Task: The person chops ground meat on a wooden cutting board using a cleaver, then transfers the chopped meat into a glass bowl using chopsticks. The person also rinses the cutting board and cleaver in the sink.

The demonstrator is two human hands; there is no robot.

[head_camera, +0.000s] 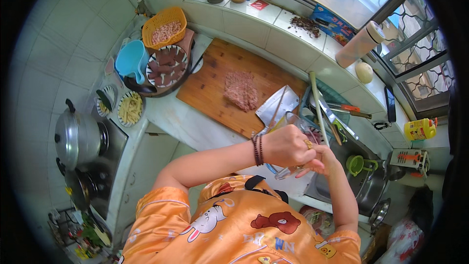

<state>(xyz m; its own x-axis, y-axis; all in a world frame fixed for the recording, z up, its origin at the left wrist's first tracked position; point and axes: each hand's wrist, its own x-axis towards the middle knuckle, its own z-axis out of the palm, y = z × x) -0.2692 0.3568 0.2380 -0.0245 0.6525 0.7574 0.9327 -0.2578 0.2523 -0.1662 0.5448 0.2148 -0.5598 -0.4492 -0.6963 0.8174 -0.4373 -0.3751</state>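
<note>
My left hand [287, 146], with a beaded bracelet at its wrist, is curled into a fist; what it holds is hidden. Touching it from the right is my right hand [318, 161], its fingers partly stretched under the fist beside clear glass [289, 172]. The hands cover much of the glassware, so its shape is unclear. Just beyond them, a cleaver [284, 102] lies over the right edge of a wooden cutting board [205, 80], with a thin brown stick across its blade. Minced meat [241, 91] forms a flat heap mid-board.
Left of the board are a plate of dark red slices [167, 66], a blue jug [131, 58], a yellow basket [165, 29] and a plate of pale strips [130, 108]. A lidded pot [77, 137] stands on the stove. Knives [339, 121] lie near the sink [366, 187] at right.
</note>
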